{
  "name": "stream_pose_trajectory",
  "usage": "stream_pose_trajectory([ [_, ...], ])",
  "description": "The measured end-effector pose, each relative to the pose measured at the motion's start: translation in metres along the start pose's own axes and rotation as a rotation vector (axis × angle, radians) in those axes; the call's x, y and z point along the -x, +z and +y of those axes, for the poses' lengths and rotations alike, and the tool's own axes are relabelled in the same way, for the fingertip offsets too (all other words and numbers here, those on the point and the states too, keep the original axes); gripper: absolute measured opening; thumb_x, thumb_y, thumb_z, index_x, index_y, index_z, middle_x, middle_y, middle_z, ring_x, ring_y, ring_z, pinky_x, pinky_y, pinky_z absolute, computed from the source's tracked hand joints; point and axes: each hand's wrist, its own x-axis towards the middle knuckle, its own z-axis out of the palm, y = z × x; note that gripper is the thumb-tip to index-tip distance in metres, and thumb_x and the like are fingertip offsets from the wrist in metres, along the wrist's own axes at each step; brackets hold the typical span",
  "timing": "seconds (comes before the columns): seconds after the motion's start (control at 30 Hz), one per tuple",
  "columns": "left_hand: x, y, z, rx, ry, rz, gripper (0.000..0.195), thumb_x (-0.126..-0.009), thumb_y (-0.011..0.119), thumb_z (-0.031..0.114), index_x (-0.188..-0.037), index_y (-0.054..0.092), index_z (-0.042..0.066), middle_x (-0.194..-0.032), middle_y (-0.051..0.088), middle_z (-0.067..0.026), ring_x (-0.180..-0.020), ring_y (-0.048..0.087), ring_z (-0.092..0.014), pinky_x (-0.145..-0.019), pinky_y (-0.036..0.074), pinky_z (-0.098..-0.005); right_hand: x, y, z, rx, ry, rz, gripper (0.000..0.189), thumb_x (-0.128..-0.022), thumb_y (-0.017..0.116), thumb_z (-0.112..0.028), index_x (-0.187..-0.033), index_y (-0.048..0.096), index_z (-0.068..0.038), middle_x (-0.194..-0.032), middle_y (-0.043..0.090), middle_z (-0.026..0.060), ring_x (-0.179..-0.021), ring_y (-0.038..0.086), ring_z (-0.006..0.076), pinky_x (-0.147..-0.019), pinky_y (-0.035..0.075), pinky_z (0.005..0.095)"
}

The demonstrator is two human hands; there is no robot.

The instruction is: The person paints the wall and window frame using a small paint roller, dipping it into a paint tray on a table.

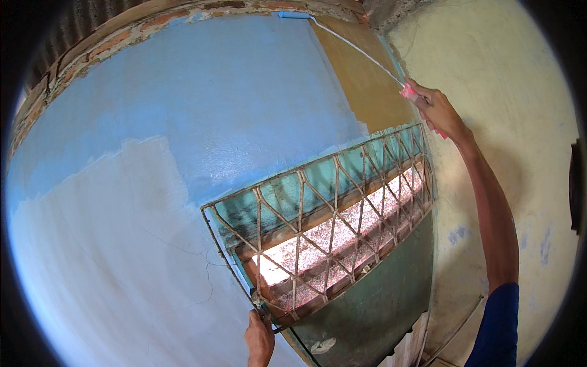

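Note:
My right hand is wrapped around the pink handle of a paint roller. Its long thin metal frame reaches up and left to a blue roller sleeve, which rests on the wall just below the brick edge. Wet-looking light blue paint covers much of this wall, and an ochre-brown strip shows to the right of it. Low in the view, my left hand grips the bottom left corner of a metal window grille. My fingertips are partly hidden there.
Bright light comes through the window opening behind the grille. Below lies a dark green wall section. A yellowish wall meets the corner at right. Pale boards and a thin rod lean at lower right. Corrugated roofing is overhead.

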Motion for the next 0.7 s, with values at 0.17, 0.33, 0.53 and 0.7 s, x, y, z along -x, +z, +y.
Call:
stream_pose_trajectory([
  [0.17, -0.001, 0.003, 0.002, 0.002, -0.016, -0.015, 0.022, -0.094, 0.059, 0.015, -0.102, 0.043, 0.004, -0.094, 0.064, -0.0232, -0.079, 0.063, -0.047, -0.063, 0.048, -0.054, -0.002, -0.01, -0.006, 0.036, 0.025, 0.007, 0.05, -0.102, 0.053, -0.035, -0.148, 0.044, -0.017, -0.061, 0.044, -0.0014, -0.048, 0.04, 0.0069, -0.045, 0.038, 0.0273],
  [0.33, -0.001, 0.005, -0.006, -0.012, -0.023, 0.012, 0.022, -0.093, 0.06, 0.013, -0.103, 0.043, 0.003, -0.093, 0.063, -0.0234, -0.079, 0.062, -0.048, -0.064, 0.047, -0.0545, 0.051, -0.004, 0.006, -0.011, 0.002, -0.018, 0.046, -0.102, 0.053, -0.023, -0.145, 0.047, -0.007, -0.099, 0.069, 0.0132, -0.088, 0.065, 0.0169, -0.08, 0.05, 0.0301],
  [0.53, -0.001, 0.006, -0.005, 0.004, 0.003, 0.01, 0.022, -0.093, 0.06, 0.011, -0.105, 0.044, 0.003, -0.093, 0.064, -0.0239, -0.082, 0.062, -0.047, -0.066, 0.048, -0.0536, 0.136, -0.006, 0.067, 0.021, -0.109, -0.003, 0.046, -0.103, 0.052, -0.019, -0.147, 0.044, -0.011, -0.094, 0.062, 0.0045, -0.076, 0.043, 0.0089, -0.064, 0.038, 0.0255],
  [0.7, -0.001, 0.002, 0.001, -0.01, -0.02, 0.006, 0.019, -0.094, 0.058, 0.011, -0.105, 0.044, 0.003, -0.091, 0.064, -0.0235, -0.083, 0.062, -0.048, -0.066, 0.047, -0.0537, 0.203, -0.014, 0.075, -0.006, 0.01, -0.063, 0.044, -0.1, 0.054, -0.011, -0.143, 0.048, -0.005, -0.117, 0.069, 0.0185, -0.109, 0.066, 0.0185, -0.091, 0.048, 0.0296],
])
